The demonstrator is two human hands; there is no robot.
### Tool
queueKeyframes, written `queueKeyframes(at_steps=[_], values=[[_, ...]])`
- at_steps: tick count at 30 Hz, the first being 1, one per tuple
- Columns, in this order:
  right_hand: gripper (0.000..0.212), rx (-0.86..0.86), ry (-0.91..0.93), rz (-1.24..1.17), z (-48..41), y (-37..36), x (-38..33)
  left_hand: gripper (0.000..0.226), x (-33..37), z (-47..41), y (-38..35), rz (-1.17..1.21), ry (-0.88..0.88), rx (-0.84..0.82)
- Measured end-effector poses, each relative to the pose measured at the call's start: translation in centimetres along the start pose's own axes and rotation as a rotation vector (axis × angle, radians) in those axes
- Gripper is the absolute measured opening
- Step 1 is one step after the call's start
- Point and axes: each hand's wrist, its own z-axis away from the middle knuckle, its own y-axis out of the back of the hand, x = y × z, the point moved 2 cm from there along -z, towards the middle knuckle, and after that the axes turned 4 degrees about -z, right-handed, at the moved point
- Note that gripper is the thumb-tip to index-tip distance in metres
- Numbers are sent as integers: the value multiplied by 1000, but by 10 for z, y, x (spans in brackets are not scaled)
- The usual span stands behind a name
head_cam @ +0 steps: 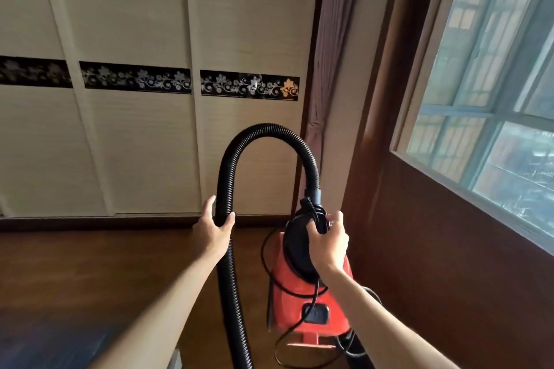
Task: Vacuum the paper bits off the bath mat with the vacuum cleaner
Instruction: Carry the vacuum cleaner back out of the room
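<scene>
Left hand (214, 226) grips hose (266, 130); right hand (329, 241) grips vacuum cleaner (289, 299).

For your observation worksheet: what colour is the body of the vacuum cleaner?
The vacuum cleaner body is red, clearest in the head view.

The vacuum cleaner (299, 293) is a small red canister with a round black top, standing on end. Its black ribbed hose (269, 130) rises from the top, arches over and drops down past the canister's left side. A thin black cord (316, 289) loops loosely around the red body
</scene>
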Motion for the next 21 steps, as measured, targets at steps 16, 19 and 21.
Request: queueKeyframes(at_steps=[16,19,21], values=[[25,14,-1,-18,-141,-132,-5,58,-7,-181,-80,-24,-34,-23],[25,16,-6,-19,-170,-159,3,58,-10,-215,-100,-43,-50,-21],[26,12,-5,-20,-191,-180,9,59,-9,-243,-116,-59,-59,-17]])
